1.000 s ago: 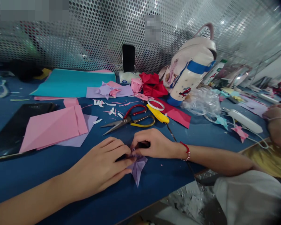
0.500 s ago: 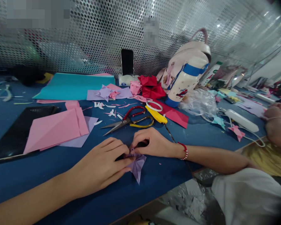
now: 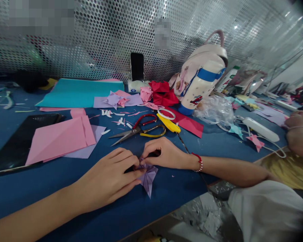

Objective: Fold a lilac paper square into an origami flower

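Note:
A small folded purple paper (image 3: 148, 181) with creased, pointed flaps lies on the blue table near its front edge. My left hand (image 3: 111, 178) is closed on its left side, fingertips over the upper folds. From the right, my right hand (image 3: 164, 153) pinches the paper's top edge between thumb and forefinger, a red beaded bracelet on its wrist. The fingertips of both hands meet there and hide part of the folds. Just beyond them lie scissors (image 3: 138, 129) with red and yellow handles and a yellow cutter (image 3: 168, 123).
Pink sheets (image 3: 58, 137) rest on a black tablet-like object (image 3: 12, 144) at left. Behind are turquoise paper (image 3: 83, 92), red folded paper (image 3: 164, 94), a standing phone (image 3: 137, 67) and a bottle (image 3: 202, 84). Another person's hand (image 3: 299, 131) is at far right.

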`<state>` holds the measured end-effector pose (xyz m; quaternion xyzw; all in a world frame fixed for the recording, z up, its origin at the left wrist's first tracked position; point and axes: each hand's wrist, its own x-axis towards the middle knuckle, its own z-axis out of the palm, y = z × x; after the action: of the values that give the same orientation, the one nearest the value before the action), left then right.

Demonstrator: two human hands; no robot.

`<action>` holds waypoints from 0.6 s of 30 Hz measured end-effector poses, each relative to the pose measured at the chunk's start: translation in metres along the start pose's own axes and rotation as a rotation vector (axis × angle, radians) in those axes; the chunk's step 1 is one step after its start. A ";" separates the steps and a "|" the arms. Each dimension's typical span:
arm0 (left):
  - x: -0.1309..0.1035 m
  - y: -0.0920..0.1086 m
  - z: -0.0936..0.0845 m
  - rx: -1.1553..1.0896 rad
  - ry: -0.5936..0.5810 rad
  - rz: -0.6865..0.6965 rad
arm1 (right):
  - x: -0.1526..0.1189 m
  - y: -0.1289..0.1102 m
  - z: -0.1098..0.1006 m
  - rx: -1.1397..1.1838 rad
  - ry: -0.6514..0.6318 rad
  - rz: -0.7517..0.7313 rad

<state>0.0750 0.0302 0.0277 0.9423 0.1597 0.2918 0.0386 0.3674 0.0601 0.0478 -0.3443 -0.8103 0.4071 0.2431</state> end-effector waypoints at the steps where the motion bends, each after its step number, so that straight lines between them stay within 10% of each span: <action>1: 0.000 0.000 0.000 -0.001 -0.001 -0.001 | 0.000 0.000 0.000 0.003 0.002 -0.001; 18: 0.002 0.000 -0.003 -0.100 0.006 -0.061 | 0.001 0.008 -0.003 0.154 0.016 -0.051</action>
<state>0.0748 0.0307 0.0309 0.9330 0.1738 0.3009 0.0939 0.3714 0.0661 0.0433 -0.3073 -0.7829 0.4593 0.2857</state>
